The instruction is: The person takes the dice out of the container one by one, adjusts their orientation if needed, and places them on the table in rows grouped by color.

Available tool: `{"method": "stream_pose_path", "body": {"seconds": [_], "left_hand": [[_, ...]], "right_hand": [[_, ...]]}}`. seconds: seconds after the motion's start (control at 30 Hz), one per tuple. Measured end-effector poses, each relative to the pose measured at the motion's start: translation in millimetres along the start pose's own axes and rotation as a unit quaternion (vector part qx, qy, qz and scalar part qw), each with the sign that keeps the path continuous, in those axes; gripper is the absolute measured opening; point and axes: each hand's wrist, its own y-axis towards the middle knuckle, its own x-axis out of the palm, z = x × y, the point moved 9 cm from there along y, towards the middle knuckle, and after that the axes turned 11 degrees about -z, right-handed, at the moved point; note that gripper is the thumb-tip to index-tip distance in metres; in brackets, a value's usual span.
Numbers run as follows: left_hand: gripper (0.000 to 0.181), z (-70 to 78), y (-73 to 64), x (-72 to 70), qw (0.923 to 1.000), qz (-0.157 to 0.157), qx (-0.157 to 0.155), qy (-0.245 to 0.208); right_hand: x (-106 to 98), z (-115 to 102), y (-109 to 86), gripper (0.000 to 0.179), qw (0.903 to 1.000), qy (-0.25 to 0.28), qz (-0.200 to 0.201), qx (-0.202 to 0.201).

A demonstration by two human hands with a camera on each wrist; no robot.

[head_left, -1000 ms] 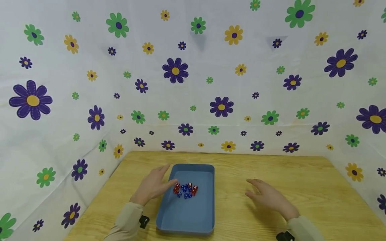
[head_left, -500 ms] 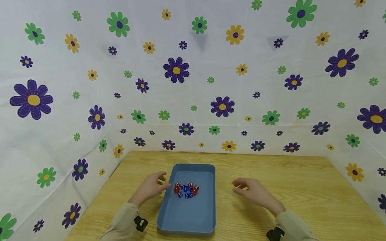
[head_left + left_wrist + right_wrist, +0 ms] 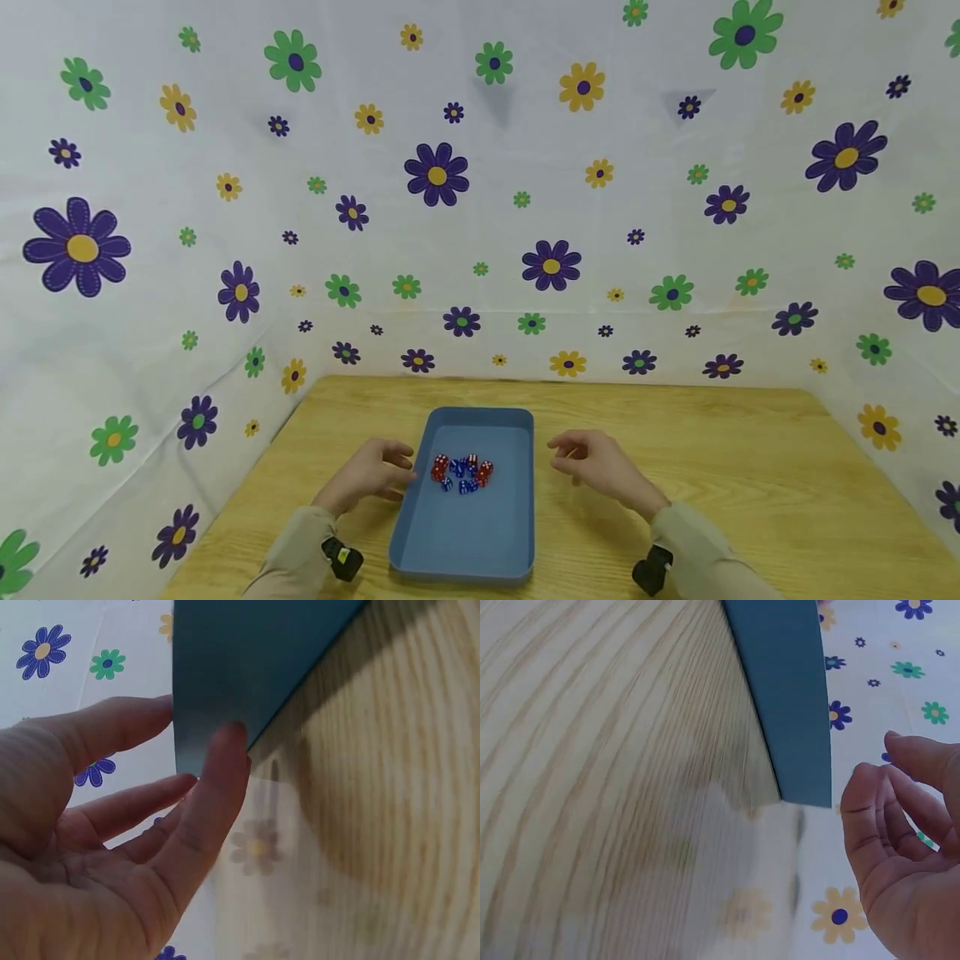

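Note:
A blue rectangular tray (image 3: pixel 465 537) lies on the table with its long sides pointing away from me. Inside it, toward the far half, sits a loose group of several red dice (image 3: pixel 483 474) and blue dice (image 3: pixel 462 487). My left hand (image 3: pixel 367 477) is beside the tray's left wall, fingers bent loosely. In the left wrist view, the fingertips (image 3: pixel 227 742) come right up to the tray's outer wall (image 3: pixel 225 667). To the right of the tray, a gap away from its wall, hovers my right hand (image 3: pixel 600 468), loosely curved with nothing in it.
The wooden table (image 3: pixel 720 475) extends to both sides of the tray and behind it. A white curtain (image 3: pixel 645 175) printed with flowers encloses the table at the back, left and right. Dark devices (image 3: pixel 342 558) are strapped at both wrists.
My right hand has moved left, closer to the tray. My left hand has drawn back from over the tray's left rim to its outer side, its fingers more bent. Tray and dice stay put.

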Motion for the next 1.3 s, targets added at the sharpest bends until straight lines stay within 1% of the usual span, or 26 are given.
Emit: {"method": "stream_pose_path", "body": {"seconds": [0.13,0.27,0.33,0.4,0.53,0.63,0.87,0.97,1.17,1.23,1.3], "left_hand": [[0.042,-2.6,2.3,1.4,0.9999,-0.01,-0.009,-0.005],[0.038,-1.8,4.3,2.6,0.9998,-0.017,-0.007,-0.004],[0.038,-1.8,4.6,3.3,0.9998,-0.019,-0.011,-0.003],[0.037,-2.0,4.5,5.0,0.9996,-0.023,-0.016,-0.004],[0.037,-0.6,3.4,9.9,0.9993,-0.032,-0.018,-0.002],[0.035,-0.9,1.7,10.9,0.9994,-0.029,-0.019,0.002],[0.035,-3.6,1.3,7.3,0.9995,-0.021,-0.022,0.005],[0.034,-3.2,1.8,5.5,0.9996,-0.019,-0.022,0.006],[0.033,-4.3,-0.3,2.5,0.9996,-0.013,-0.024,0.01],[0.033,-4.6,-1.2,1.9,0.9995,-0.012,-0.027,0.01],[0.033,-3.8,-2.1,1.5,0.9995,-0.012,-0.027,0.009]], "right_hand": [[6.6,-3.1,9.9,0.037,0.9969,0.079,-0.004,0.005],[19.7,-10.5,22.8,0.042,0.9881,0.152,-0.025,0.0],[27.1,-14.0,29.3,0.044,0.9839,0.174,-0.039,-0.006],[33.1,-16.9,34.5,0.044,0.9815,0.185,-0.049,-0.011],[39.8,-17.9,42.2,0.043,0.9845,0.168,-0.048,-0.004],[44.2,-17.5,47.5,0.042,0.9876,0.148,-0.05,0.009],[57.0,-18.4,66.0,0.039,0.9906,0.099,-0.083,0.045],[61.5,-15.8,73.5,0.039,0.9887,0.086,-0.102,0.068],[74.1,-14.1,81.7,0.039,0.9806,0.048,-0.15,0.117],[76.8,-15.7,83.1,0.037,0.9795,0.025,-0.152,0.13],[77.9,-17.5,84.7,0.035,0.9787,-0.005,-0.146,0.145]]}}
